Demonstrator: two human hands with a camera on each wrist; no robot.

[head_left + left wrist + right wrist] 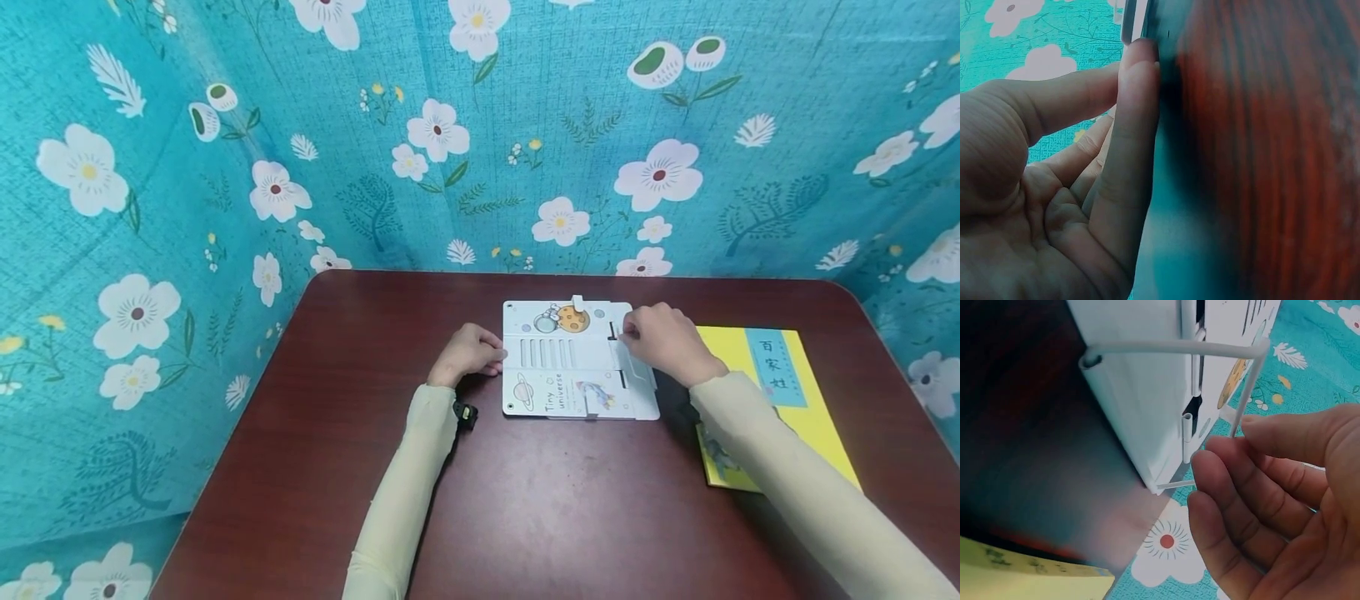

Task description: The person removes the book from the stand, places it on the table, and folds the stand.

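A white folding book stand (585,354) lies flat on the table, printed with planets, an astronaut and the words "Tiny universe". My left hand (468,354) pinches its left edge; in the left wrist view the thumb (1072,100) and forefinger (1132,119) meet at the stand's edge (1137,19). At the right side, my right hand (667,342) holds the stand's bent wire support (1172,348). The right wrist view has this wire raised off the white panel (1135,406), its far leg between thumb and fingertips. Metal hinge loops (1187,437) run along the panel's slots.
A yellow book (817,433) with a blue title block lies at the right, partly under my right forearm. The dark red-brown table (525,508) ends at a flowered teal cloth (510,167) behind and at the sides. A small black device (466,414) is on my left wrist.
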